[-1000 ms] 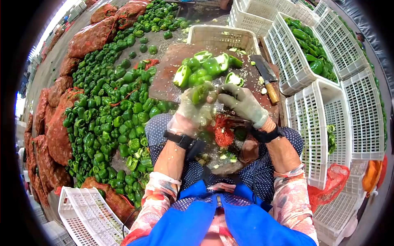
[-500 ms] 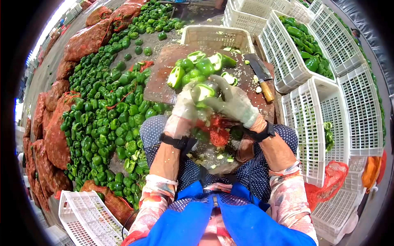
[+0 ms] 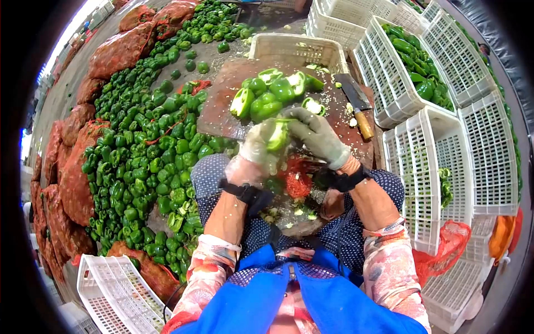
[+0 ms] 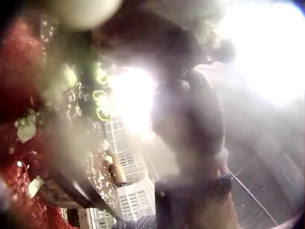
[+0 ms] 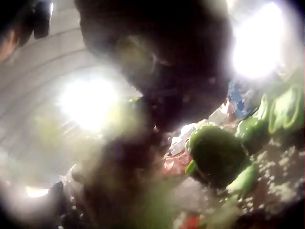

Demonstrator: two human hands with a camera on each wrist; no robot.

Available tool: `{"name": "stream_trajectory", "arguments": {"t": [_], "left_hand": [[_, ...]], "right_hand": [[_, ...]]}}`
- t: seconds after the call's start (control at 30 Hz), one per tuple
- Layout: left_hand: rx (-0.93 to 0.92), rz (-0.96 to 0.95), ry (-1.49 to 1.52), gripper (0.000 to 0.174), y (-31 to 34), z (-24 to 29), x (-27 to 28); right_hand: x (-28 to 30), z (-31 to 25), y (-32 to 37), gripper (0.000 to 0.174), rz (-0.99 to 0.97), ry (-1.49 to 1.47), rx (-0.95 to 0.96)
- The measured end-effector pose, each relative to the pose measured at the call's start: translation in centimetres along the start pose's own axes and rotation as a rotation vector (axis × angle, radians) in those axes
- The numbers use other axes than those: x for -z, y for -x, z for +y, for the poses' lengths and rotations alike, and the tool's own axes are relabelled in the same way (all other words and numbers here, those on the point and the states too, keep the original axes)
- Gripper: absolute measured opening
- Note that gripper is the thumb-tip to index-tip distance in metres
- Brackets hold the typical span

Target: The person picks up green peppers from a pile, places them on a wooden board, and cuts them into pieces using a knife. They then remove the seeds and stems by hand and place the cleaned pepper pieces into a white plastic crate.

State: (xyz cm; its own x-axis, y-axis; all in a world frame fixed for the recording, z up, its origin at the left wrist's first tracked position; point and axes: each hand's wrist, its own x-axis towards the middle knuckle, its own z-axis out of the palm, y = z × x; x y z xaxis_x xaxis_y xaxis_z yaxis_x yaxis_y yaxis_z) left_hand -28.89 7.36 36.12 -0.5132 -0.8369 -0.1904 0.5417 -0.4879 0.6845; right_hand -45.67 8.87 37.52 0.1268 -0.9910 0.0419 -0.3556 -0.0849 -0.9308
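Note:
In the head view a cut green pepper piece [image 3: 277, 135] is held between both gloved hands, just in front of the cutting board [image 3: 222, 114]. My left hand [image 3: 257, 146] grips it from the left side. The fingers of my right hand [image 3: 318, 136] curl at its upper right edge. Several cut peppers [image 3: 266, 106] lie on the board beyond, and a cleaver [image 3: 356, 100] rests at its right, wooden handle towards me. Both wrist views are blurred and glary; the left shows the cleaver's handle [image 4: 116, 172], the right a green pepper [image 5: 217, 155].
Whole green peppers [image 3: 133, 167] cover the ground at left, beside full red mesh sacks [image 3: 78, 178]. White crates stand at right, one holding green peppers [image 3: 414, 61]. Another crate [image 3: 300, 47] sits behind the board. Red netting [image 3: 298, 183] lies between the knees.
The pepper piece between the hands has turned, its pale cut side now facing the right. My right hand, spread over it half a second ago, has drawn its fingers in at the top.

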Motion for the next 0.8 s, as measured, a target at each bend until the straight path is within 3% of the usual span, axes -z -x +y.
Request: {"name": "stream_trajectory", "arguments": {"t": [0.1,0.13,0.2,0.23,0.33,0.4,0.47,0.53,0.63,0.8], "left_hand": [[-0.012,-0.023,0.111,0.040,0.2,-0.4,0.0],[0.015,-0.008,0.081,0.040,0.3,-0.4,0.1],[0.074,0.016,0.023,0.041,0.4,-0.2,0.2],[0.103,-0.057,-0.018,0.039,0.8,0.6,0.4],[-0.082,0.007,-0.043,0.033,0.2,1.3,1.0],[-0.254,0.085,-0.109,0.028,-0.2,1.7,1.0],[-0.244,0.078,-0.116,0.034,-0.1,1.8,1.5],[-0.307,0.057,-0.300,0.040,-0.5,1.2,2.2],[-0.297,0.058,-0.421,0.046,-0.7,0.8,2.6],[-0.154,0.047,-0.143,0.054,-0.1,1.1,1.5]], "right_hand": [[1.7,-2.1,0.2,0.031,-0.108,0.093,-0.013],[2.0,-1.5,0.0,0.029,-0.033,0.207,0.095],[2.9,-1.1,-1.0,0.027,0.123,0.414,0.057],[3.7,-1.2,-1.0,0.026,0.183,0.298,-0.112],[3.7,-1.3,-0.2,0.024,0.106,-0.427,-0.224],[2.2,-1.8,0.6,0.030,-0.101,-0.689,-0.296],[0.4,-1.6,0.8,0.038,-0.203,-0.828,-0.386],[-0.6,-2.1,1.0,0.052,-0.206,-0.650,-0.371],[-1.6,1.0,-0.3,0.050,-0.100,-0.112,-0.094],[-1.4,-1.6,0.4,0.042,-0.106,-0.132,-0.182]]}}
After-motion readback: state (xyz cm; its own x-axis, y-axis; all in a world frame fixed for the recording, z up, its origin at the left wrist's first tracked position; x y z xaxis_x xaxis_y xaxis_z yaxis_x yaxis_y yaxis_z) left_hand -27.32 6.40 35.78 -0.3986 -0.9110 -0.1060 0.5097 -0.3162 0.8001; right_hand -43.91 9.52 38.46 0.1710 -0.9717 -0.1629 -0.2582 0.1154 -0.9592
